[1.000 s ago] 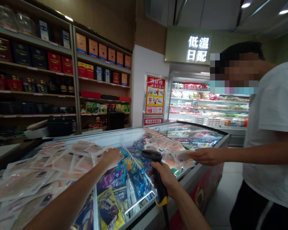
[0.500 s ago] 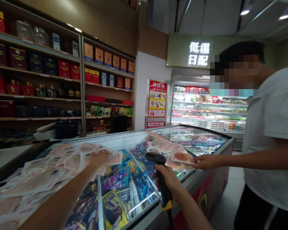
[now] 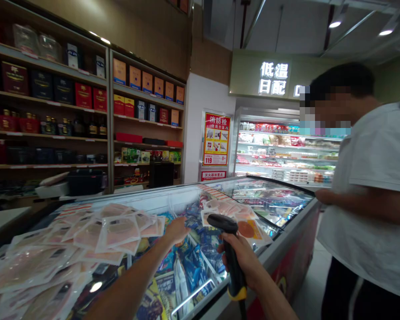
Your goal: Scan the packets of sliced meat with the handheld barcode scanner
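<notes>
Shop shelves stood behind the chest freezer (image 3: 286, 222), where our right hand (image 3: 245, 262) had its fingers wrapped tight around the grip of a barcode scanner (image 3: 228, 246), its head aimed over the open bin at vacuum-sealed meat packets (image 3: 243, 218) lying on the glass lid. Our left hand (image 3: 176, 231) reached between two packet piles (image 3: 113, 231), fingers loosely curled just above the snack bags (image 3: 190, 262), holding nothing. A person in a white shirt (image 3: 376, 195) stood alongside.

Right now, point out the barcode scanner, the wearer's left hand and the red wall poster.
barcode scanner (image 3: 224, 223), head view, on its black head.
left hand (image 3: 176, 231), head view, back of hand.
red wall poster (image 3: 216, 139), head view, poster's middle.
</notes>
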The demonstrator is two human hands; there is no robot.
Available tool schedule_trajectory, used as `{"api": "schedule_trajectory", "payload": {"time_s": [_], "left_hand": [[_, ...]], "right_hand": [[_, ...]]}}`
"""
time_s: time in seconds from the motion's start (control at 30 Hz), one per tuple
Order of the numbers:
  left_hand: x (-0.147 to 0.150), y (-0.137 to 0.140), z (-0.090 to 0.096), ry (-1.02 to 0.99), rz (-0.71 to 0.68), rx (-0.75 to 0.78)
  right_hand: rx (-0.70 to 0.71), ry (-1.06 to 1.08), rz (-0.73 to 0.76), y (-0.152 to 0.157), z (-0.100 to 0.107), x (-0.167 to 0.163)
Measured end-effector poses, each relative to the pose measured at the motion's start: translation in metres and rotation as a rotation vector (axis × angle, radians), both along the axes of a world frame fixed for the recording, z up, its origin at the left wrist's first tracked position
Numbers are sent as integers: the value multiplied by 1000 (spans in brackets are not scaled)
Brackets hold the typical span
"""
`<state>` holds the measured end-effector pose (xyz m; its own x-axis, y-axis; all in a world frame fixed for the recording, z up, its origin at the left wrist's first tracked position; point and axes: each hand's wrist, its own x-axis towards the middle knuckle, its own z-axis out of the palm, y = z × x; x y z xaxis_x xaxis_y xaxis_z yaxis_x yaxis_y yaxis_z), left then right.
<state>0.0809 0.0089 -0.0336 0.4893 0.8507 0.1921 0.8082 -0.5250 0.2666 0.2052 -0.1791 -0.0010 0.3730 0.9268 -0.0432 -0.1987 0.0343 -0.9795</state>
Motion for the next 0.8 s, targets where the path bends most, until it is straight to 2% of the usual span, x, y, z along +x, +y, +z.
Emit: {"api": "schedule_trajectory", "payload": {"time_s": [0.27,0.4,0.47,0.6,0.8], "left_hand": [[83,12,-5,-256,148,-202],[107,11,-5,-254,229,-141],[113,13,-4,-230,225,-118],[113,25,-4,-167,242,-209],[103,43,-9,-196,13,-194]], "right_hand": [[-9,55,-204,1,6,59],[-43,42,-224,3,2,69],[-38,26,-207,7,-1,70],[-33,19,-163,16,-4,67],[-14,56,-128,22,3,57]]}}
